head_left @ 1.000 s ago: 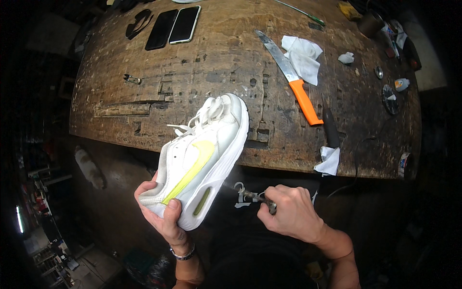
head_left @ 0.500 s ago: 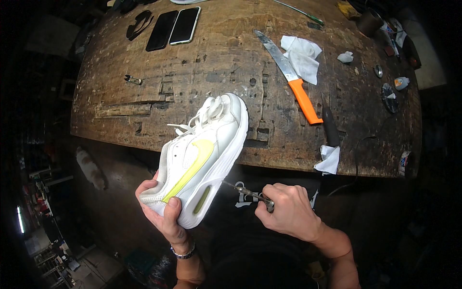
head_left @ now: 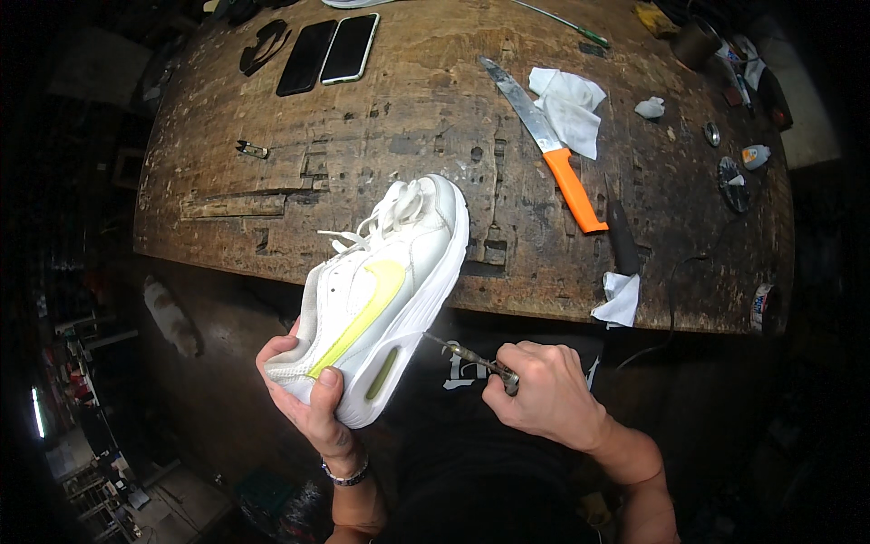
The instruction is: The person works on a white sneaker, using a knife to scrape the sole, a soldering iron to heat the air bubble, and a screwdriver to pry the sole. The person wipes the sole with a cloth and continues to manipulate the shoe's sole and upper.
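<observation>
A white sneaker (head_left: 372,295) with a yellow side mark and loose white laces is tilted over the workbench's near edge, toe pointing away from me. My left hand (head_left: 310,390) is closed round its heel, thumb on the side near the sole. In my right hand (head_left: 548,394) is a slim metal awl (head_left: 467,355), its thin tip at the edge of the white sole, just ahead of the oblong heel window. Whether the tip enters the sole is too small to tell. My fingers hide the rear of the awl.
On the worn wooden workbench (head_left: 390,127) lie an orange-handled knife (head_left: 569,186), a dark-handled pointed tool (head_left: 621,238), white cloth pieces (head_left: 571,100) and two phones (head_left: 350,50). A small bottle (head_left: 755,157) stands at the right. On the floor at left lies a white-and-brown animal (head_left: 170,315).
The awl's tip has shifted slightly up along the sole edge, toward the toe. The sneaker and my left hand have hardly moved.
</observation>
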`<state>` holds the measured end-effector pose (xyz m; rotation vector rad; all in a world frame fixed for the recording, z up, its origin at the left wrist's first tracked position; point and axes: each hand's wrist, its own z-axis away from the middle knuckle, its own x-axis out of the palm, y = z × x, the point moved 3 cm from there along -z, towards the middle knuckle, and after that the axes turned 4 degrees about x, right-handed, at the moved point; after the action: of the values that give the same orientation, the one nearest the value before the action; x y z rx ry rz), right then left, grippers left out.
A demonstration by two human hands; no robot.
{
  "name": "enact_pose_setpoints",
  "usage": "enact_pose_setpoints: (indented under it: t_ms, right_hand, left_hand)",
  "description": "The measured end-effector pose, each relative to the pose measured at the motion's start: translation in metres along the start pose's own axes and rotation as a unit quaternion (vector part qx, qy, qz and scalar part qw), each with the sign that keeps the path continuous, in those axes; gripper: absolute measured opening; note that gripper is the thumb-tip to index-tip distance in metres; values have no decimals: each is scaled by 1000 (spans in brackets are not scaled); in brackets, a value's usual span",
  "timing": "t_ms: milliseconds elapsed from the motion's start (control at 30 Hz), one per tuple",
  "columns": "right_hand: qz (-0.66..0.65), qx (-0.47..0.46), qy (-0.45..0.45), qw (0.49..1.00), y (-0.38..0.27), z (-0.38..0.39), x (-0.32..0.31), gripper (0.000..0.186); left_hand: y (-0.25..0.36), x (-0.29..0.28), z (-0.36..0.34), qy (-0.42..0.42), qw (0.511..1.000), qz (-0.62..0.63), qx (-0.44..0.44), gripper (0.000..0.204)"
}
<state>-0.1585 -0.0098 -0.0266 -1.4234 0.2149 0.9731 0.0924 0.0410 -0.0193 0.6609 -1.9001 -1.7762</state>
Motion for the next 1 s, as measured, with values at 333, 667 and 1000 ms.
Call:
enact_pose_setpoints:
  t_ms: [333,667,1000]
  right_hand:
    - [11,-8,-8,1000,0,2,-2,18]
    - [11,3,-15,1000,1,3,0,19]
    - [-1,-4,-12,1000,1,3,1,20]
  left_hand:
    - [2,4,-1,0,1000,-14,22,68]
    - [0,1,1,-7,1000,3,1,66]
    - [1,1,1,-8,1000,-9,6,66]
